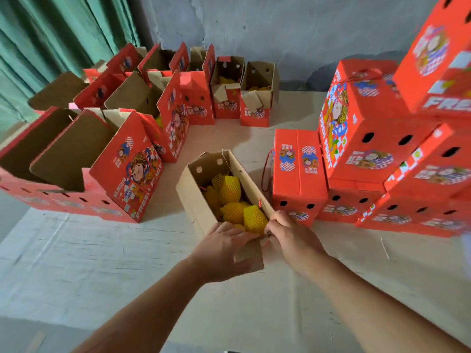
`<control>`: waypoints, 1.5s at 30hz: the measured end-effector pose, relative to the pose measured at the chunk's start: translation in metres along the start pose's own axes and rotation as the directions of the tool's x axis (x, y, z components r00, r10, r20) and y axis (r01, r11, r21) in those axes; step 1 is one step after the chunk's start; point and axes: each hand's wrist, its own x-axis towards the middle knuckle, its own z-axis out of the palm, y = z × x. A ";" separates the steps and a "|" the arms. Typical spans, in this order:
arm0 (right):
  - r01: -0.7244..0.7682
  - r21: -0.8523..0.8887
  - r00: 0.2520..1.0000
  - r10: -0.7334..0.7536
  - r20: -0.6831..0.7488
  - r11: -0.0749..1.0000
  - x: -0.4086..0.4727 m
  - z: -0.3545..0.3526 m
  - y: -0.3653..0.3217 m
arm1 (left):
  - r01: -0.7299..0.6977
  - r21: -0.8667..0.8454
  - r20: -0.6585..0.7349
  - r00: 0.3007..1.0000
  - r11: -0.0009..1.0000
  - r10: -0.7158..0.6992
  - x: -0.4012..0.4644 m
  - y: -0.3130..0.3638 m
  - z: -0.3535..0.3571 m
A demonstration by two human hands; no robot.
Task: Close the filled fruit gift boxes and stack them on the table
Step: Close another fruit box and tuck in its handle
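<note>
— Nearest the camera, what are you getting?

— I'm seeing both forearms coming in from the bottom edge, cut off below the elbow. The left hand (224,247) is lying over the near end of the open box (196,200), fingers curled round the brown near flap (251,258); the fingertips are hiding behind the cardboard. The right hand (289,236) is gripping the near right corner of that same box, fingers bent over the rim, thumb out of sight.

— And the box itself?

— It's sitting on the table (102,250), centre of view, top flaps up, brown inside showing. Yellow fruit in foam netting (230,189) is filling it; how many pieces, I can't tell, since the hands are covering the nearest ones.

— What's sitting beyond it?

— Just right of it, a closed red box (298,169) with a red cord handle (266,171) hanging at its left side. Further right, the stack of closed boxes (369,138) is rising in tiers and running off the right and top edges; its printing is blurring there. To the left, a row of open boxes (122,169) is curving away toward the wall (280,26), flaps standing, so most of their contents are staying hidden. Only the two farthest are showing a bit of yellow. A green curtain (51,34) is hanging at far left.
</note>
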 end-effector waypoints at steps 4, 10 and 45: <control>0.036 0.033 0.999 -0.036 0.012 0.999 -0.051 -0.019 0.042 | 0.003 0.167 0.037 0.999 0.986 -0.009 -0.004 0.056 0.012; 0.011 -0.163 0.996 0.004 0.094 0.987 -0.144 -0.057 0.129 | -0.059 0.139 0.062 0.997 0.988 0.051 0.030 0.203 0.067; -0.069 0.955 0.259 0.919 0.297 -0.290 -0.249 -0.102 0.279 | 0.229 -0.952 0.007 0.677 0.201 -0.736 0.116 0.267 0.114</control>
